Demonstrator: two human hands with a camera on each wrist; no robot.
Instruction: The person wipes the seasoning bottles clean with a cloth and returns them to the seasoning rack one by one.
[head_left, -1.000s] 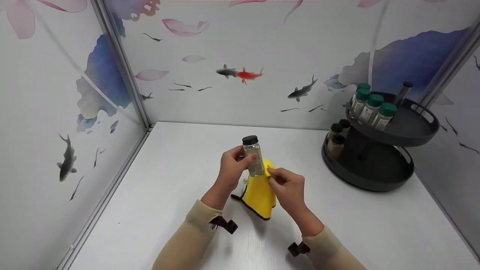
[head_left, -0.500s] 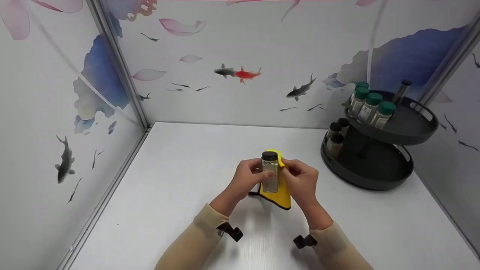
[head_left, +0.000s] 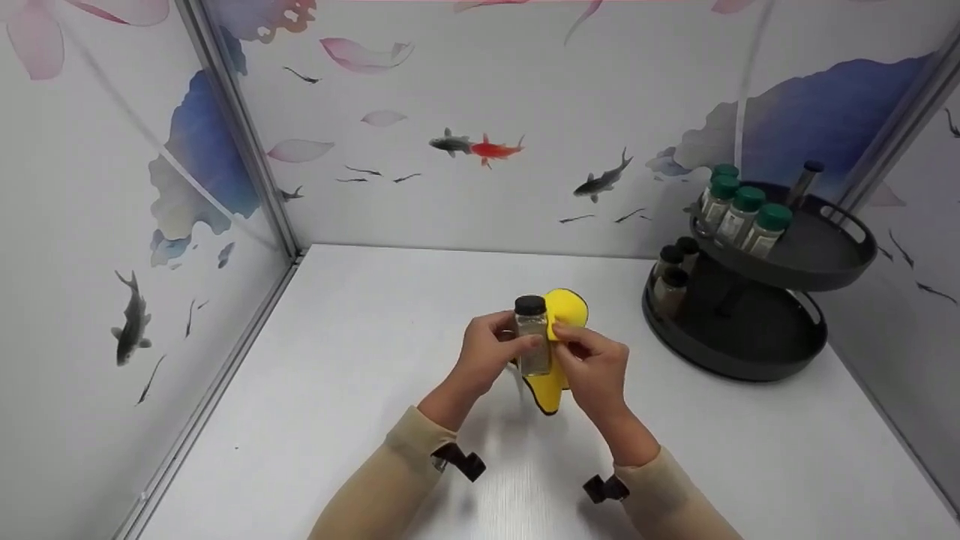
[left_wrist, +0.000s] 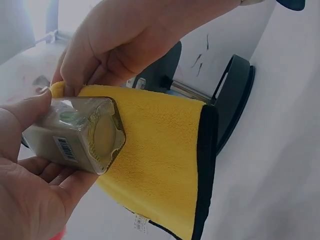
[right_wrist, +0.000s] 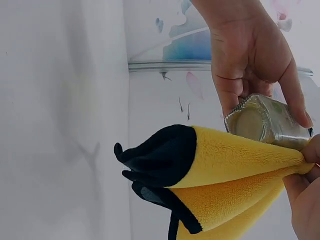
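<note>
My left hand (head_left: 486,354) grips a clear square spice jar (head_left: 533,349) with a black lid, upright above the table. Its thumb lies across the front and the fingers go round behind. In the left wrist view the jar's base (left_wrist: 106,137) faces the camera, and a barcode shows on one side. A yellow cloth (head_left: 566,306) with black edging hangs beside the jar. My right hand (head_left: 596,367) pinches the cloth between thumb and fingers, close against the jar's right side. Cloth folds (right_wrist: 240,170) drape down from that pinch in the right wrist view.
On the right stands a black two-tier round rack (head_left: 750,360). Several green-capped jars (head_left: 742,214) and a dark-capped tube (head_left: 806,184) stand on its upper tier; black-lidded jars (head_left: 671,285) are on the lower one. Printed walls (head_left: 450,202) border the white table (head_left: 360,300).
Both hands have moved right with the jar and the cloth, then slightly back left. The jar has come down a little, and more of the cloth's top now shows beside the lid.
</note>
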